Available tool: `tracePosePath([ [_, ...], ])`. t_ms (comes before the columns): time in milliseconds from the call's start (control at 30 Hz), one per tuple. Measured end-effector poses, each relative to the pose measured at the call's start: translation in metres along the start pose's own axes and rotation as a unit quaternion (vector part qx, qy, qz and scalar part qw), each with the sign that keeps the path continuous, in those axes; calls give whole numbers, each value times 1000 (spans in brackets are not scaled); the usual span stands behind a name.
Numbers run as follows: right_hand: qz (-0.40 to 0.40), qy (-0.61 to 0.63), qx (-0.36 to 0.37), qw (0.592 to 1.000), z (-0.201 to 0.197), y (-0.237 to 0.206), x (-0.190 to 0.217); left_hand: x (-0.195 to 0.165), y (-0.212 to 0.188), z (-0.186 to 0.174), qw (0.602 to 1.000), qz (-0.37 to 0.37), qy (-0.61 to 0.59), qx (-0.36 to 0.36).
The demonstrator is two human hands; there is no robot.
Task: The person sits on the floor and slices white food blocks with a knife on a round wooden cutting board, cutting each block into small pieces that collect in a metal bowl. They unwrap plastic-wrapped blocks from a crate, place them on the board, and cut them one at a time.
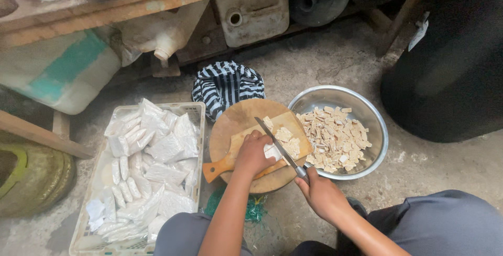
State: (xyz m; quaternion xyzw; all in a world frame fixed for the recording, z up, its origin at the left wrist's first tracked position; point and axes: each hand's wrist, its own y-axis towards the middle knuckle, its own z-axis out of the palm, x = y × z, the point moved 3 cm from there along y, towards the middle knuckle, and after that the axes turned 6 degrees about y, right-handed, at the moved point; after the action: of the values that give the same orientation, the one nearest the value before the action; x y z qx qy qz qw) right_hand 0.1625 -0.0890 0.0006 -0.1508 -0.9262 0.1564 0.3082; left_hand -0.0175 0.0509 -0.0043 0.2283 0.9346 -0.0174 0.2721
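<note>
Down at 6 o'clock, btwn the person's knees, both forearms reach fwd. Right hand (320, 192) is clenched round the handle of a knife (277, 146), blade angled toward 11 o'clock across the pale block (285, 141). Left hand (253, 154) is curled, fingers pinning the block's near end on the small handled board (238, 154), which lies atop a round wooden block (230, 125). To cut well, I'd say: keep fingertips tucked, blade steady, slices even. At 3 o'clock, touching the round block, a steel bowl (374, 122) w/ cut pieces (335, 138). At 9 o'clock, a crate (86, 211) of white packets (152, 151). Farther, 12 o'clock, a striped cloth bundle (226, 84).
</note>
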Motion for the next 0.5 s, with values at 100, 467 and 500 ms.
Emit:
tracePosePath([
  [100,1,-14,10,1000,-3,-9,-2,3,0,2,1000,-5,-9,12],
  [467,-54,36,-6,998,39,49,-1,16,-3,11,998,18,-57,-10],
  [500,-50,37,-4,998,41,58,-1,17,-4,11,998,19,-58,-12],
])
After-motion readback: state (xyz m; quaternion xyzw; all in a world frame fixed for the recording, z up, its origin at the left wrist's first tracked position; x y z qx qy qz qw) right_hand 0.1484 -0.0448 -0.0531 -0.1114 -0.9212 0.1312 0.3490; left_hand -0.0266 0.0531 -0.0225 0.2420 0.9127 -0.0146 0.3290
